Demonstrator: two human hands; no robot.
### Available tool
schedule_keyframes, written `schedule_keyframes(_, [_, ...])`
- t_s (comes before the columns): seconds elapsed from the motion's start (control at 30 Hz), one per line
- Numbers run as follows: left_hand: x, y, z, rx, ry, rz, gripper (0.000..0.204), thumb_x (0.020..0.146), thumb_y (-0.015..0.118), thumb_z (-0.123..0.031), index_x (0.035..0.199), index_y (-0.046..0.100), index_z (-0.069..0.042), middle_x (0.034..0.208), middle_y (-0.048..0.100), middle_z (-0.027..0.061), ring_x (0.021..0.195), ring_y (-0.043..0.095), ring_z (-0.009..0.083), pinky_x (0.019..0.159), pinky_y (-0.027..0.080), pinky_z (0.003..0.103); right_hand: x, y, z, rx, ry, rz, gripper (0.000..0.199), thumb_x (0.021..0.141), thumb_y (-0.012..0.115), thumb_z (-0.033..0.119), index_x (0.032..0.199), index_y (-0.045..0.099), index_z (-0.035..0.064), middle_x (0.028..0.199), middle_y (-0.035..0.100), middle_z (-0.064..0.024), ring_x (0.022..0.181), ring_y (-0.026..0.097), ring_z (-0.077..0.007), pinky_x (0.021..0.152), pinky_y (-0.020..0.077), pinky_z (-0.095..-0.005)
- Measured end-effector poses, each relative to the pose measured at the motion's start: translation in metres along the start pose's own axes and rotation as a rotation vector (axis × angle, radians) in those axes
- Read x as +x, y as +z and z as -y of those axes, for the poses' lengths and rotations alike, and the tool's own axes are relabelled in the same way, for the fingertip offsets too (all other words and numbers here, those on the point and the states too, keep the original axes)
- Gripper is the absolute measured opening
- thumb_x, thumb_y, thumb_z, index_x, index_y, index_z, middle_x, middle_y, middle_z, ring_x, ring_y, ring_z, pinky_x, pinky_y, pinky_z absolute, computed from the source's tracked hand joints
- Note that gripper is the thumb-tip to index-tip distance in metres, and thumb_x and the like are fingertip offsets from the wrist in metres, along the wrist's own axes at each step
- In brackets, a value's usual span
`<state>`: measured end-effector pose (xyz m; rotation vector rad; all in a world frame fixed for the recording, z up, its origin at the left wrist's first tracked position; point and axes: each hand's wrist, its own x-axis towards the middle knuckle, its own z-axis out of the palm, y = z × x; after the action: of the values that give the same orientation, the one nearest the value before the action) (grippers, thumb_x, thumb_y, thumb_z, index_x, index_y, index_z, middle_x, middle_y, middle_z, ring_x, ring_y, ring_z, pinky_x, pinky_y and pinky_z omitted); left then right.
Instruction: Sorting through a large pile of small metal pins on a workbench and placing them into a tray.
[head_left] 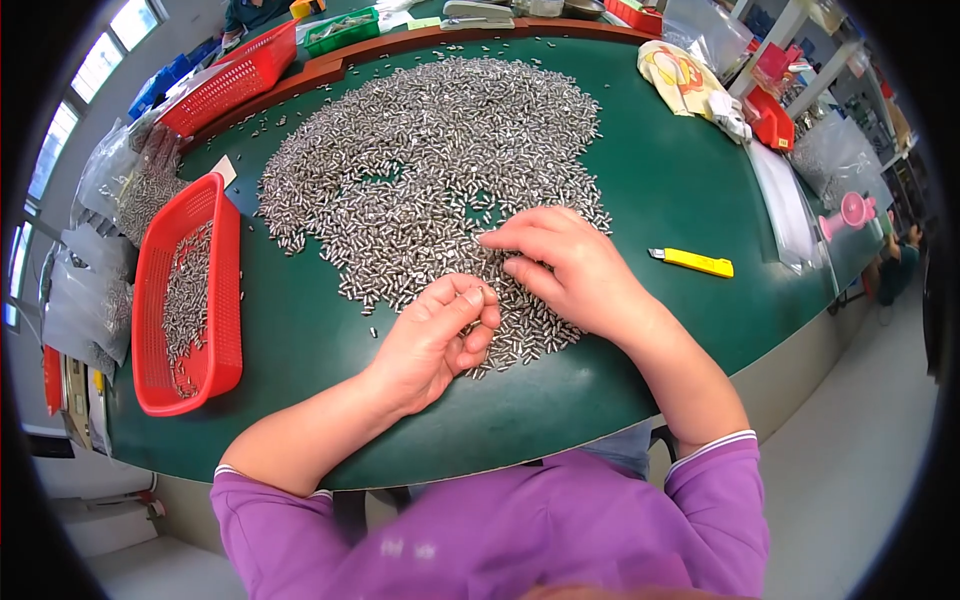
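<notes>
A wide heap of small, shiny metal cylinders [440,130] covers the middle of the green table. At the heap's near edge, my left hand [435,335] is closed, thumb pressed to the curled fingers; whatever lies in the pinch is too small and hidden to name. My right hand [575,265] reaches over the heap from the right, palm down. Its index finger and thumb are stretched out and apart, just above or touching the pieces, with nothing visible between them. Left of the heap, a red plastic basket [228,330] has more of these cylinders inside.
A yellow utility knife [698,262] lies to the right on the green table [640,350]. Clear bags of metal pieces [150,185] crowd the left edge. Another red basket [250,65] and a green tray [342,32] stand far left. A pink object [850,212] is at the right edge.
</notes>
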<state>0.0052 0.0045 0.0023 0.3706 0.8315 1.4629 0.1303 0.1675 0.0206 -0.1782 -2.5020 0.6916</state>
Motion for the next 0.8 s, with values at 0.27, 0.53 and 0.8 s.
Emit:
schedule_keyframes(0.27, [-0.002, 0.002, -0.003, -0.002, -0.028, -0.035, 0.015, 0.098, 0.048, -0.021, 0.102, 0.055, -0.008, 0.089, 0.056, 0.0034, 0.066, 0.046, 0.0103, 0.055, 0.037, 0.023, 0.002, 0.003, -0.013, -0.179, -0.007, 0.054, 0.012, 0.078, 0.069, 0.015, 0.089, 0.07, 0.0111, 0.087, 0.063, -0.0041, 0.089, 0.058, -0.0266, 0.079, 0.0479, -0.0389])
schedule_keyframes(0.53, [-0.001, 0.002, -0.001, -0.026, -0.013, 0.001, 0.017, 0.097, 0.049, -0.018, 0.111, 0.051, -0.008, 0.093, 0.055, 0.001, 0.071, 0.049, 0.0081, 0.061, 0.043, 0.022, 0.005, -0.001, 0.006, 0.146, -0.197, -0.007, 0.022, 0.076, 0.073, 0.01, 0.098, 0.072, 0.0131, 0.088, 0.066, 0.0005, 0.087, 0.061, -0.021, 0.079, 0.0484, -0.0349])
schedule_keyframes(0.8, [0.0, -0.003, 0.001, 0.041, -0.037, 0.035, 0.018, 0.098, 0.054, -0.024, 0.109, 0.051, -0.011, 0.088, 0.054, -0.0002, 0.065, 0.046, 0.0071, 0.053, 0.036, 0.021, 0.004, -0.008, 0.01, 0.117, -0.255, 0.042, 0.037, 0.071, 0.077, 0.014, 0.107, 0.07, 0.0133, 0.091, 0.067, -0.0015, 0.087, 0.062, -0.0231, 0.08, 0.0494, -0.037])
